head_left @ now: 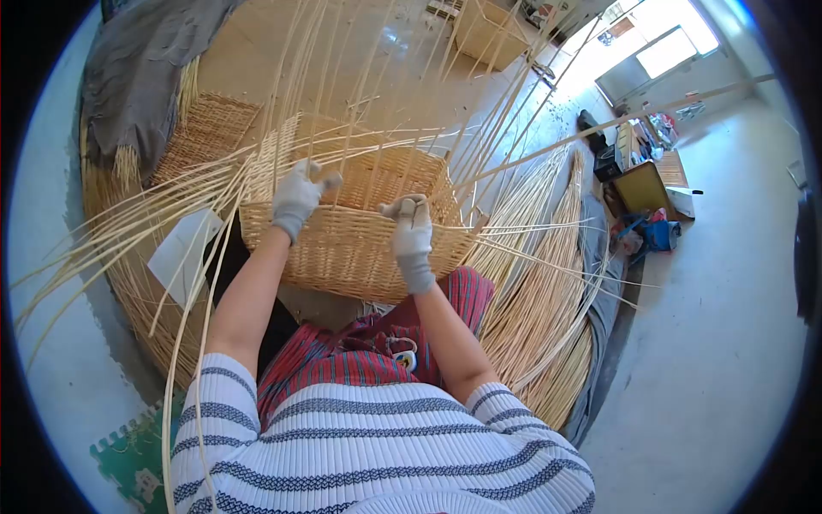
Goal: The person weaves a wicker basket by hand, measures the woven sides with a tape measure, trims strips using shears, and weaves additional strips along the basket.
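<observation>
A half-woven wicker basket (342,248) sits across my lap, with long upright rods (377,94) rising from its walls. My left hand (298,199), in a pale work glove, is at the near rim on the left, its fingers bent around a thin wicker rod. Farther right along the same rim is my right hand (412,231), gloved too, with fingers curled together; whatever they pinch is too small to make out. Loose weaving rods (163,201) fan out past the basket's left side. More rod ends (556,257) stick out on the right.
Bundles of long peeled rods (535,317) lie on the floor to my right, beside grey cloth (599,300). At left are a woven panel (205,137) and a dark cover (150,77). Another basket (492,36) stands at the back. A blue item (661,233) lies near boxes at right.
</observation>
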The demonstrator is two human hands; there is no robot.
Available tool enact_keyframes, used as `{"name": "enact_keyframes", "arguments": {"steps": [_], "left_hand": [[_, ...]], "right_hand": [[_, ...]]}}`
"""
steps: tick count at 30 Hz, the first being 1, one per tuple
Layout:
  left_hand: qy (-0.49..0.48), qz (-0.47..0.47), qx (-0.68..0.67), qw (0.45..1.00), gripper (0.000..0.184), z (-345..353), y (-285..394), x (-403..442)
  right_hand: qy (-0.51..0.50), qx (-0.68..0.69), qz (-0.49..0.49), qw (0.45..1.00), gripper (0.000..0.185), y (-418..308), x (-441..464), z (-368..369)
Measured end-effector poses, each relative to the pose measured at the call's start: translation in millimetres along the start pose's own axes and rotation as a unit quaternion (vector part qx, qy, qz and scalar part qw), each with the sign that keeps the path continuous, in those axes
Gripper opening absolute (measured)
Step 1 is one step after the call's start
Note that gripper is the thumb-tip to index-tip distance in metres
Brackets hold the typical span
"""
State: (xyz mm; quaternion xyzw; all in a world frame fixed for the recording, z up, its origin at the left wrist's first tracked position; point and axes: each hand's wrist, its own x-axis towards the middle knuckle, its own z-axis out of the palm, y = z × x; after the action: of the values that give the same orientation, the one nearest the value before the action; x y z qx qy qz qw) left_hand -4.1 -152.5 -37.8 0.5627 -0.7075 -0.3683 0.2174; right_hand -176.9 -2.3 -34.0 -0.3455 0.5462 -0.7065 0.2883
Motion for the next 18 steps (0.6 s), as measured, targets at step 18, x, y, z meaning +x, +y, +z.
{"name": "enact_keyframes", "arguments": {"steps": [18], "left_hand": [[-0.248, -0.101, -0.125, 0.955, 0.039, 45, 63, -43]], "right_hand": [[-0.044, -0.337, -0.197, 0.920, 0.074, -83, 96, 16]]}}
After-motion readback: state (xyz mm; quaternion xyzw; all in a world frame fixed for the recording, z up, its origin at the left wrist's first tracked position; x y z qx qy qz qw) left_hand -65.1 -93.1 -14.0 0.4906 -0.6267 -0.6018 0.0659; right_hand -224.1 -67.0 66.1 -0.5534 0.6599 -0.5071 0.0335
